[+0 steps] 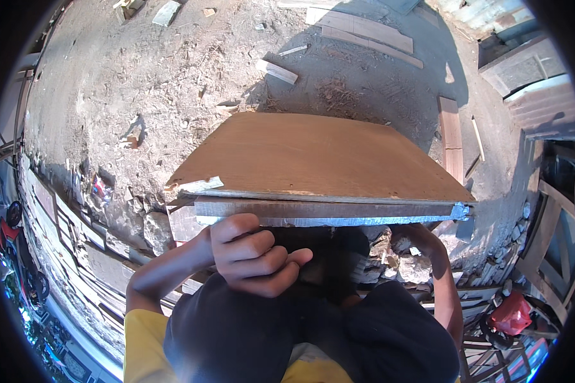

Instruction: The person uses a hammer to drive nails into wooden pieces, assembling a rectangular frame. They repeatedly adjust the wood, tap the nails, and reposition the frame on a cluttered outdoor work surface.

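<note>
A brown wooden panel [329, 156] lies flat before me, with a wooden frame bar [338, 210] along its near edge. A silvery strip [338, 222] runs along the bar's lower side. My left hand [254, 256] is closed just below the bar's left part, fingers curled and thumb tip pointing right; whatever it may hold is hidden. My right hand [416, 237] reaches under the bar's right part, its fingers dark and mostly hidden. On the panel's near left corner rests a small pale wood scrap [201, 185].
Dusty ground holds scattered shavings and a wood block [277, 71]. Long boards [364, 35] lie at the back and a reddish plank [450, 137] at the right. Stacked timber [64, 220] lines the left. A red object [511, 314] sits at lower right, near a wooden frame [549, 239].
</note>
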